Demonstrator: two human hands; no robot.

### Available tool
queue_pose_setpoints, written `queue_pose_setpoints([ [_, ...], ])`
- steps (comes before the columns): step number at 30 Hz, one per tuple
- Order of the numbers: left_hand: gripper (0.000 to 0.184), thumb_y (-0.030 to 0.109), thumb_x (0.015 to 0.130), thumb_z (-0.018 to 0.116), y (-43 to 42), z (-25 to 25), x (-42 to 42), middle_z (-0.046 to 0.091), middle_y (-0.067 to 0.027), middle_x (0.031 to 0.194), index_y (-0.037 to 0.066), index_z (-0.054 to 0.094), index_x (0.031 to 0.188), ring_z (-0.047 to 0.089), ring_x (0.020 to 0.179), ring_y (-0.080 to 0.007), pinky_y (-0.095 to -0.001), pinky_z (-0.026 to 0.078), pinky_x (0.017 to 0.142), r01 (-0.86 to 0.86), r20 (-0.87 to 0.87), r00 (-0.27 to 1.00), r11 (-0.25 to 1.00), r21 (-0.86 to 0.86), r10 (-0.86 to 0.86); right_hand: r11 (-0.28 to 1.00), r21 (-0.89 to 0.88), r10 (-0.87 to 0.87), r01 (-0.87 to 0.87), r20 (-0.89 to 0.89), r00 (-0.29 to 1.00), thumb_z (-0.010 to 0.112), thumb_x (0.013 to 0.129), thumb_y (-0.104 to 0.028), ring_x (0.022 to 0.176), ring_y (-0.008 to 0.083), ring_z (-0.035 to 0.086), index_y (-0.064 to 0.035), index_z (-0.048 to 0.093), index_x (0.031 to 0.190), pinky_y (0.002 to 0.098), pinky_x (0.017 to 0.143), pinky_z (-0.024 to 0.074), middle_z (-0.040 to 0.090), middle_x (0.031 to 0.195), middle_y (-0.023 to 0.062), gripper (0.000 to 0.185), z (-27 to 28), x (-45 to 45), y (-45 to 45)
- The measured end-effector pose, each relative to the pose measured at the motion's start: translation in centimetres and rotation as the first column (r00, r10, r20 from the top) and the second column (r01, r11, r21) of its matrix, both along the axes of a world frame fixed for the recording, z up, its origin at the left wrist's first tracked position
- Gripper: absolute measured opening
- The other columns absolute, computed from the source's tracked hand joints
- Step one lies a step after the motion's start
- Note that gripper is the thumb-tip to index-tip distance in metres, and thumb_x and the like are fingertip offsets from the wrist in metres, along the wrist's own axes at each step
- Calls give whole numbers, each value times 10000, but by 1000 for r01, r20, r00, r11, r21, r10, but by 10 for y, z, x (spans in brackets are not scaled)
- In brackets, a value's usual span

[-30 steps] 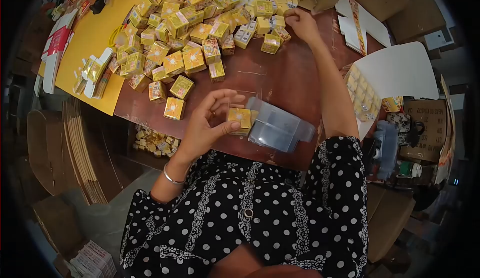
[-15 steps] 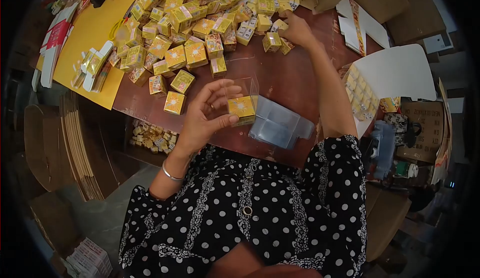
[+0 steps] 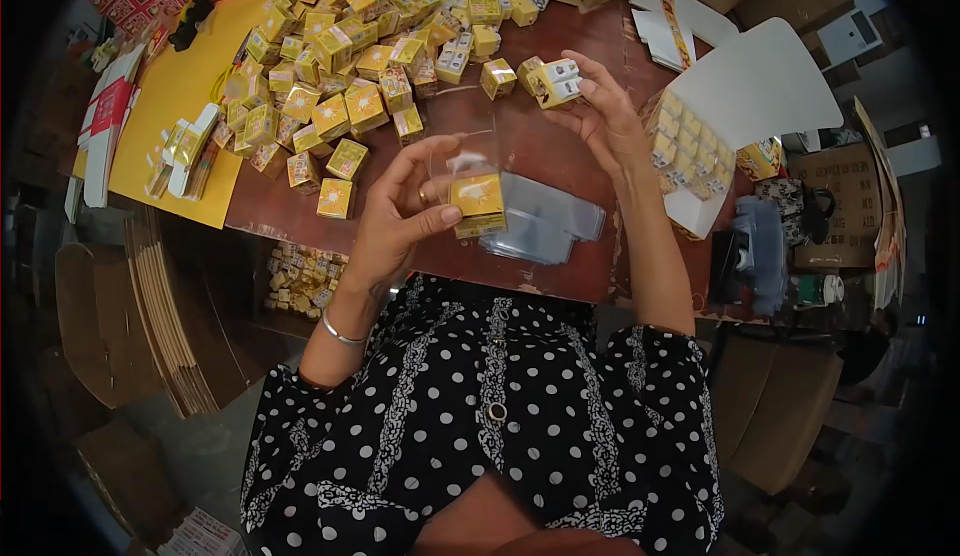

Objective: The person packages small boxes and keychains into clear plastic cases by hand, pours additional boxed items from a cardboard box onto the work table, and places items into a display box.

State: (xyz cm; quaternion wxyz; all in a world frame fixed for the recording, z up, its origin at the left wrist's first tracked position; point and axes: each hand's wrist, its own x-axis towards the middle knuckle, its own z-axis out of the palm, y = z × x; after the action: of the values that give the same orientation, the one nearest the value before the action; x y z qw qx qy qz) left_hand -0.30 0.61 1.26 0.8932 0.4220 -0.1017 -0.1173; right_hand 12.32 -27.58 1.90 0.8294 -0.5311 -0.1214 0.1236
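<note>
My left hand is closed around a clear plastic box with a yellow box in its lower part. To its right, my right hand holds a small white-and-yellow box between thumb and fingers. Flat clear plastic packages lie on the reddish-brown table, just right of the box in my left hand. A large pile of small yellow boxes spreads beyond my hands. Single yellow boxes lie at its near edge.
At right, an open white carton holds rows of small boxes. Yellow board covers the table's left part, with clear packages on it. Brown cartons stand at lower right, and flattened cardboard at left.
My right hand has come back from the pile toward me, now holding a white-and-yellow box. The plastic box in my left hand shows more upright. The whole view has shifted slightly.
</note>
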Motion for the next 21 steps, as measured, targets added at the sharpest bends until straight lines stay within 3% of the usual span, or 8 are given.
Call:
queue_pose_setpoints([
  [4, 700, -22, 814, 785, -11, 21, 4, 267, -152, 1620, 2, 442, 1424, 471, 1389, -299, -385, 495, 1070, 31, 135, 990, 999, -36, -25, 992, -95, -79, 85, 67, 995, 600, 994, -164, 1145, 196, 645, -18, 470, 1444, 357, 916, 591, 633, 1261, 107, 491, 30, -48, 33],
  [6, 702, -29, 793, 798, -12, 21, 9, 155, -169, 1661, 1, 461, 1408, 398, 1438, -305, -401, 454, 1112, 64, 322, 944, 998, 18, -66, 941, -299, -79, 160, 266, 961, 610, 988, -111, 1117, 154, 640, 8, 515, 1397, 302, 906, 570, 638, 1236, 91, 436, 38, -65, 44],
  [10, 712, 24, 781, 828, -15, 21, 10, 130, -184, 1663, -4, 473, 1398, 356, 1457, -306, -407, 410, 1147, 90, 415, 903, 994, 69, -111, 902, -371, -110, 223, 301, 947, 619, 982, -83, 1067, 128, 640, 29, 530, 1369, 260, 883, 553, 638, 1219, 87, 413, 54, -94, 61],
  [13, 768, 82, 747, 867, -11, 16, 7, 207, -211, 1636, 8, 476, 1404, 387, 1443, -318, -405, 395, 1153, 104, 365, 924, 994, 36, -110, 906, -334, -131, 258, 359, 924, 673, 955, -51, 924, 92, 671, 13, 574, 1311, 207, 775, 546, 654, 1102, 81, 376, 63, -104, 61],
  [15, 814, 134, 724, 886, -7, 18, 2, 348, -229, 1560, 40, 474, 1420, 441, 1406, -357, -452, 415, 1136, 140, 156, 981, 977, -158, -115, 922, -363, -28, 132, 279, 960, 691, 934, -21, 883, 86, 673, 21, 578, 1303, 206, 751, 540, 667, 1062, 68, 388, 80, -113, 57],
  [17, 822, 138, 723, 881, 4, 9, 7, 402, -232, 1515, 57, 469, 1430, 475, 1369, -387, -482, 429, 1117, 256, 133, 965, 916, -310, -225, 919, -393, 89, 17, 249, 964, 688, 933, -19, 923, 97, 672, 41, 585, 1285, 226, 792, 548, 659, 1099, 83, 372, 95, -113, 47],
  [18, 831, 142, 722, 877, 8, 4, 10, 455, -235, 1469, 74, 464, 1440, 509, 1331, -417, -511, 444, 1099, 359, 128, 932, 815, -455, -339, 903, -420, 199, -93, 215, 956, 685, 932, -17, 962, 108, 670, 62, 591, 1266, 246, 833, 555, 652, 1136, 99, 356, 101, -113, 44],
  [21, 846, 188, 727, 870, -1, -7, 18, 458, -247, 1458, 86, 449, 1455, 548, 1260, -462, -556, 459, 1072, 489, 312, 872, 695, -528, -377, 821, -569, 223, -44, 249, 942, 752, 882, -50, 954, 107, 671, 44, 640, 1219, 234, 816, 551, 644, 1167, 98, 368, 114, -107, 44],
])
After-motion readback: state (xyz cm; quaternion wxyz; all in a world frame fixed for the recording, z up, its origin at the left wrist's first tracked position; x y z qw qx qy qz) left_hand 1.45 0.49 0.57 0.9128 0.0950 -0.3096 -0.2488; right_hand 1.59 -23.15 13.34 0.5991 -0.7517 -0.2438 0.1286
